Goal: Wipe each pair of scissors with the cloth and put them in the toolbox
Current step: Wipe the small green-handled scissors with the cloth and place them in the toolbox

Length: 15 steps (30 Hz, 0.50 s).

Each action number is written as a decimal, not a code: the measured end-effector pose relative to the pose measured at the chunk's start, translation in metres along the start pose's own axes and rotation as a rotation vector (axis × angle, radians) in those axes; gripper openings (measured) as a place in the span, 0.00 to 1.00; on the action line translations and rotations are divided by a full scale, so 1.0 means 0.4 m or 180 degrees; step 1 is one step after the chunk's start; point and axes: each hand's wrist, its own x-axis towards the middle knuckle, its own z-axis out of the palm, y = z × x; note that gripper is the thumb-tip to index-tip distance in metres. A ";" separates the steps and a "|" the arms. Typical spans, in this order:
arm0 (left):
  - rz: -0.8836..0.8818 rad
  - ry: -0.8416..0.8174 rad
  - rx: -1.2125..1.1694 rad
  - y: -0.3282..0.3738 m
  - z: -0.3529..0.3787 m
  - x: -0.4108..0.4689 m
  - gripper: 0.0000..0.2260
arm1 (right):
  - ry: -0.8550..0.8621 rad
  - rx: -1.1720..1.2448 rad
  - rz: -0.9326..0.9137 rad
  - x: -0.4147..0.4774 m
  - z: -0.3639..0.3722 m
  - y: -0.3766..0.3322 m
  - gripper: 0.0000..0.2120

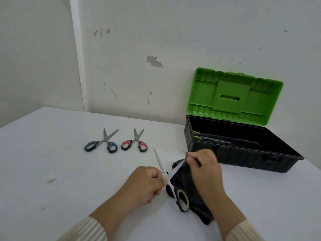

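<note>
Bottom centre of the frame: left hand (147, 186) curled round the yellow-handled scissors (163, 171) at the pivot, clamped firmly. Blades spread in a V, one bare and pointing up-left, the other running up-right into the cloth (196, 204). One handle loop free, low and right of that hand, against the dark cloth; the other handle out of sight, presumably inside the fist.

Just right of centre: right hand (204, 168) pinching a fold of the black cloth round the right blade, thumb and fingers pressed together near its tip. Rest of the cloth bunched under the wrist on the white table (52, 162).

Judged as mid-wipe on the second pair. Cannot tell whether the bare blade is already clean.

Next, likely: draw the cloth off past the tip, treat the other blade if needed, close the blades, then carry up-right to the box. Calls for fingers on the flat rather than the edge, and the point kept away from the holding hand.

Further up, left of centre: blue-handled scissors (104, 142) and, just beside to the right, red-handled scissors (135, 141), flat on the table, blades part open, well apart from both hands.

Far right: toolbox (243, 159), green lid (234, 96) raised against the wall (156, 40). Inside, toward the left end, stowed scissors (215, 140) lying flat. Roughly one pair of four done.
</note>
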 end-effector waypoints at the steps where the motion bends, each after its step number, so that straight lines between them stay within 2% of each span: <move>1: -0.0016 -0.0041 -0.0036 0.002 0.001 -0.002 0.12 | 0.0167 0.0189 0.0304 0.007 -0.020 0.010 0.06; 3: -0.0060 -0.0061 -0.0115 0.006 -0.002 -0.004 0.12 | 0.0433 0.0809 0.0780 0.001 -0.053 0.012 0.08; 4: -0.0092 -0.0049 -0.0141 0.008 -0.006 -0.004 0.12 | 0.0508 0.0965 0.0756 -0.006 -0.064 0.002 0.09; 6: -0.0159 0.0005 -0.0198 0.008 -0.011 -0.002 0.13 | 0.0417 0.0698 0.0165 -0.028 -0.063 -0.029 0.09; 8: -0.0163 0.0046 -0.0244 0.007 -0.011 -0.001 0.12 | -0.0078 0.0285 -0.0519 -0.058 -0.025 -0.056 0.05; 10: -0.0118 0.0057 -0.0189 0.006 -0.009 -0.004 0.11 | -0.0559 0.0017 -0.0912 -0.075 0.017 -0.063 0.04; 11: -0.0091 0.0057 -0.0147 0.004 -0.009 -0.005 0.10 | -0.0594 -0.0043 -0.0951 -0.069 0.027 -0.059 0.04; 13: -0.0073 0.0018 -0.0079 0.002 -0.010 -0.007 0.11 | -0.0358 -0.0032 -0.0647 -0.039 0.023 -0.040 0.03; 15: -0.0104 -0.0077 -0.0075 0.004 -0.012 -0.007 0.11 | -0.0050 -0.0029 -0.0070 -0.008 -0.005 -0.013 0.05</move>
